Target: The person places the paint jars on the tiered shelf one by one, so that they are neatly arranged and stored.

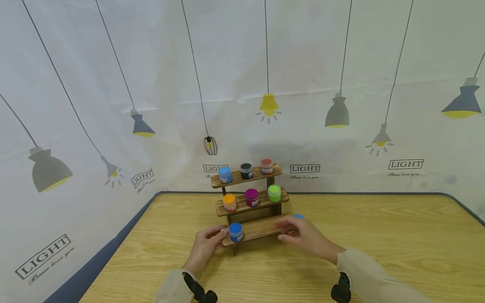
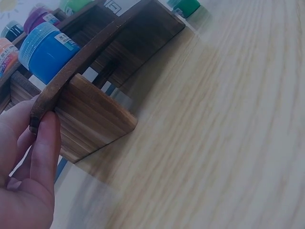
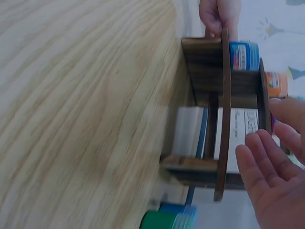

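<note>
A three-tier wooden display rack [image 1: 261, 228] stands on the table. My left hand [image 1: 206, 248] pinches the left end of its lowest shelf between thumb and fingers, beside a blue paint jar [image 1: 235, 232]. Over the right part of that shelf hovers my right hand [image 1: 303, 235], fingers spread a little and holding nothing. On the middle shelf sit orange [image 1: 229, 203], purple [image 1: 251, 198] and lime green [image 1: 274, 193] jars. Light blue [image 1: 225, 175], black [image 1: 246, 171] and reddish-orange [image 1: 267, 166] jars occupy the top shelf.
A green jar [image 3: 159, 220] and a blue-lidded jar [image 3: 178, 209] are on the table beyond the rack's right end; the right hand partly hides them in the head view. Behind the wood-grain table [image 1: 379, 240] hangs a lamp-printed white sheet [image 1: 303, 54].
</note>
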Motion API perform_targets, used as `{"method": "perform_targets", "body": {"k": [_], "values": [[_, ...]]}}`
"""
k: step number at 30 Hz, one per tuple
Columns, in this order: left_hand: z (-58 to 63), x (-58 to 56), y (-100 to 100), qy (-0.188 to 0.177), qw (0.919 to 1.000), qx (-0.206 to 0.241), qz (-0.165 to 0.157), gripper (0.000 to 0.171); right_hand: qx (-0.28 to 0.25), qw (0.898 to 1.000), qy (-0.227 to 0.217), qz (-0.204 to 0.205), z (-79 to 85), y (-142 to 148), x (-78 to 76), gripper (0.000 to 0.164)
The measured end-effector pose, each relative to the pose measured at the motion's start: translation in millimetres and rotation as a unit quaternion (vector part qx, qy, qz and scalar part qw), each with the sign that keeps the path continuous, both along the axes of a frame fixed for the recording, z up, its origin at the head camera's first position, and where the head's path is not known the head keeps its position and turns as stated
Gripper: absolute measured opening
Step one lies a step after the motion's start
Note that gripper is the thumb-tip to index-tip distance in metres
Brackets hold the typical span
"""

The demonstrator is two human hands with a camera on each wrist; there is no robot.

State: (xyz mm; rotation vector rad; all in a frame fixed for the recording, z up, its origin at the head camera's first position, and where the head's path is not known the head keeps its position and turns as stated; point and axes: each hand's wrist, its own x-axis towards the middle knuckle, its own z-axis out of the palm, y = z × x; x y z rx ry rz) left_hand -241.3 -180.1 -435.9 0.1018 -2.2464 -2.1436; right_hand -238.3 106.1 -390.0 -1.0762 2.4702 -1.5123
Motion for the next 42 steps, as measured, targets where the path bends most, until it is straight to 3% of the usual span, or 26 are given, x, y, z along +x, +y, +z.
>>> {"method": "perform_targets", "body": {"k": [10,18,28,34,42], "values": [[-3.9,-0.8,0,-0.004,1.0000,0.004,0.001,0.041,0.029,0.995,0.035,-0.086,-12.6,33,-10.1,0.030],[-4.5,-2.4,0,-0.001,1.0000,0.009,0.004,0.040,0.048,0.987,0.026,-0.154,-17.4,52,-15.7,0.032],[-2.4,-2.2,1,-0.004,0.9999,0.011,0.003,0.040,0.055,0.988,0.026,-0.145,-29.1,63,-23.2,0.039],[-0.9,-2.5,1,-0.005,0.9999,0.012,0.003,0.040,0.052,0.990,-0.007,-0.128,-36.3,64,-29.7,0.047],[1.5,-0.5,1,-0.001,1.0000,0.006,0.004,0.040,0.046,0.992,-0.054,-0.106,-44.4,65,-34.4,0.043]]}}
